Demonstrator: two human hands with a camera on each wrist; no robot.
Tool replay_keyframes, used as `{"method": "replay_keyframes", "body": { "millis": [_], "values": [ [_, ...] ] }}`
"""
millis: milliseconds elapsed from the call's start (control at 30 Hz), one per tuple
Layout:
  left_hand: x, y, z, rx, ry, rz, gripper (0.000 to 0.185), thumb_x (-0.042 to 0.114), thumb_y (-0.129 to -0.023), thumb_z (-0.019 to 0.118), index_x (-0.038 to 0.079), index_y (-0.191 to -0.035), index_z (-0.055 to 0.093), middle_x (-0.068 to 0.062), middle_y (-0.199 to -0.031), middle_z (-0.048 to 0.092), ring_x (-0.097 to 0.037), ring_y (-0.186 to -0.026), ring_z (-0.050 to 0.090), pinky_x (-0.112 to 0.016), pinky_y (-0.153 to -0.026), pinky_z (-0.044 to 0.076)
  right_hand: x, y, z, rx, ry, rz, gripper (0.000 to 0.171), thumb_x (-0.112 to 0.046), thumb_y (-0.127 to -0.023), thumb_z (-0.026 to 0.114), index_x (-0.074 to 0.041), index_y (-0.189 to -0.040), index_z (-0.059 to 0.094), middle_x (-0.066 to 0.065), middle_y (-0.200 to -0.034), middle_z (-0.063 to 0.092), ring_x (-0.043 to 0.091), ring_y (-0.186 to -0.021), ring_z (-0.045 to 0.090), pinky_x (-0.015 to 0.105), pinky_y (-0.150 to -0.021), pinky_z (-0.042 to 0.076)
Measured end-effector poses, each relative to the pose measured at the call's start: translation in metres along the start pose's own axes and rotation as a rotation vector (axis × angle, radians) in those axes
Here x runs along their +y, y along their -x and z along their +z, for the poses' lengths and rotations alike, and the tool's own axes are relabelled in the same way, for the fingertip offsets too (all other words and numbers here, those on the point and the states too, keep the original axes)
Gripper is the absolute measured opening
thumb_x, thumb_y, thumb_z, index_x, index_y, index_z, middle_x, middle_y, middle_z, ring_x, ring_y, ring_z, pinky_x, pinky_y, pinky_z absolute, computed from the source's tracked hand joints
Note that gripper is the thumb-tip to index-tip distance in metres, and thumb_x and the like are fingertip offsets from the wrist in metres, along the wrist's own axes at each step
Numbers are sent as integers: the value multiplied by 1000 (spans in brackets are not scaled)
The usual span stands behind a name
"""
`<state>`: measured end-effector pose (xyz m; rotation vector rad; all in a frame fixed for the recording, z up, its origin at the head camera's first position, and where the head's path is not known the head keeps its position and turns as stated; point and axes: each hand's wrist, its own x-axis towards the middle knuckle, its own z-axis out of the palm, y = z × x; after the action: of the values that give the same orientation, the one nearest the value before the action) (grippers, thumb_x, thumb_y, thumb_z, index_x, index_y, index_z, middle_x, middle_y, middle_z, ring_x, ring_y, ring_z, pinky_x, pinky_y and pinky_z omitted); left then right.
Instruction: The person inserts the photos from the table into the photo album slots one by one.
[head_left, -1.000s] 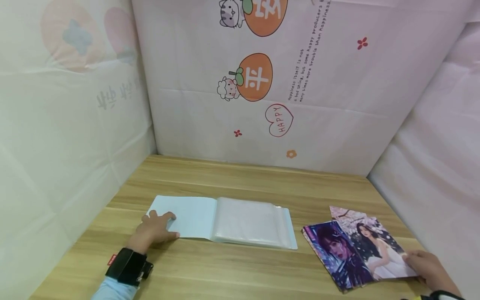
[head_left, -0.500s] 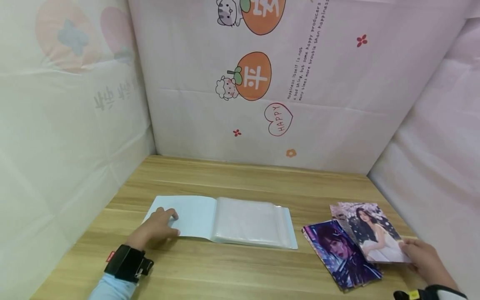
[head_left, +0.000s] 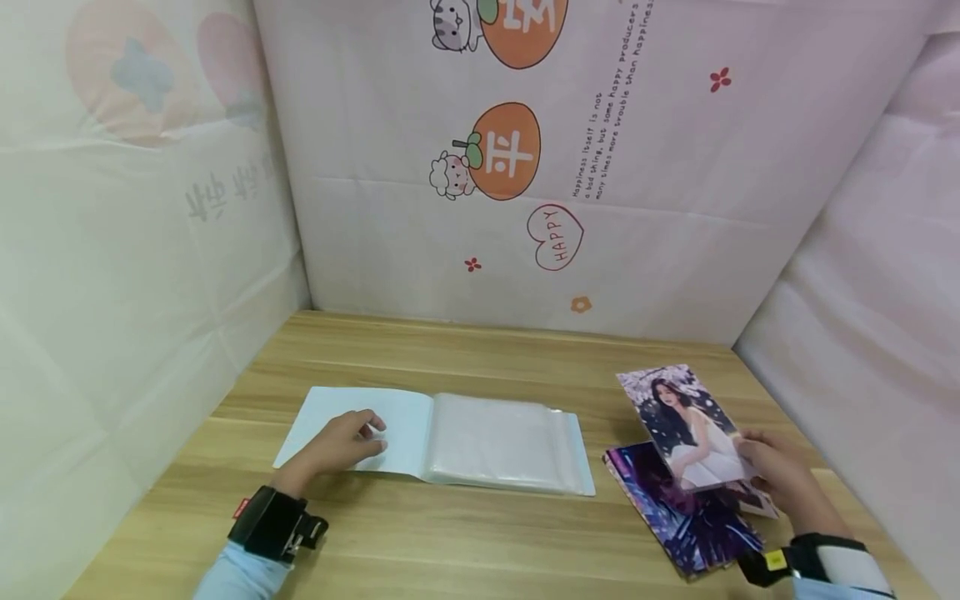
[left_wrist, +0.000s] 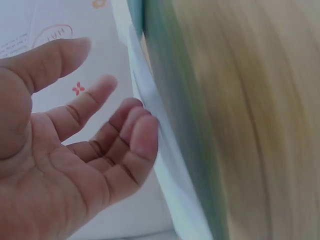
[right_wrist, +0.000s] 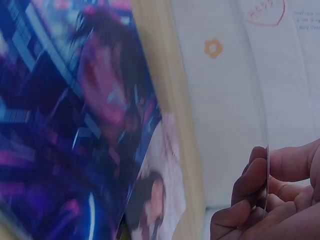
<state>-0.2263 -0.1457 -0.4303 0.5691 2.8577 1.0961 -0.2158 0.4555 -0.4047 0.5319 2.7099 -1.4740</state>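
Note:
A photo album (head_left: 487, 442) lies spread on the table, its pale blue cover (head_left: 397, 412) to the left and clear plastic sleeves to the right. Over the cover is my left hand (head_left: 341, 442), fingers loosely bent around nothing; in the left wrist view its fingertips (left_wrist: 145, 137) are close to the cover's edge, and I cannot tell if they touch. My right hand (head_left: 780, 475) pinches a photo card (head_left: 686, 433) of a person in a white dress by its right edge. Below that card is a stack of photo cards (head_left: 675, 525), a purple-blue one on top, partly hidden.
The wooden table (head_left: 465, 550) ends at a white printed cloth (head_left: 390, 242) behind. Cloth walls stand at the left (head_left: 150, 292) and right (head_left: 877, 317). Another photo card (head_left: 753, 497) sticks out from the stack's right side.
My right hand has lifted the white-dress card off the pile and carried it left and farther away. My left hand has shifted right over the cover.

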Motion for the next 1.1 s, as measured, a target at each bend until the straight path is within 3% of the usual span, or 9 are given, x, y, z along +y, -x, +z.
{"method": "replay_keyframes", "body": {
  "millis": [267,467,633,867,1100],
  "values": [
    [22,-8,8,-25,101,61,26,15,-87,61,-2,-106,58,-1,-82,55,-16,-74,53,-33,-64,45,-41,13,36,-49,-59,-129,44,-19,-94,46,12,-124,39,18,-96,55,19,-71,54,35,-58,46],
    [38,-8,12,-36,128,114,23,12,-89,58,-4,-106,58,-1,-81,56,-15,-74,53,-31,-63,46,-63,21,64,-89,-24,-241,37,-14,-93,48,13,-118,46,20,-101,54,19,-78,53,32,-64,46],
    [47,-8,14,-62,169,152,25,12,-91,56,-5,-108,59,-1,-84,57,-16,-76,55,-29,-63,47,-76,28,87,-128,-31,-339,30,-5,-90,49,14,-114,49,18,-94,58,18,-75,53,29,-62,47],
    [52,-11,18,-66,207,131,26,15,-92,56,-4,-110,59,-1,-84,57,-16,-75,53,-30,-62,46,-92,39,118,-213,-111,-428,28,1,-88,50,15,-112,51,14,-85,60,19,-71,55,29,-58,48],
    [54,-15,21,-116,338,98,30,14,-92,55,-6,-113,59,-15,-89,63,-24,-75,60,-32,-63,51,-103,45,147,-290,-129,-447,24,-1,-88,52,9,-110,55,11,-80,57,21,-68,52,30,-55,46]
  ]
}}
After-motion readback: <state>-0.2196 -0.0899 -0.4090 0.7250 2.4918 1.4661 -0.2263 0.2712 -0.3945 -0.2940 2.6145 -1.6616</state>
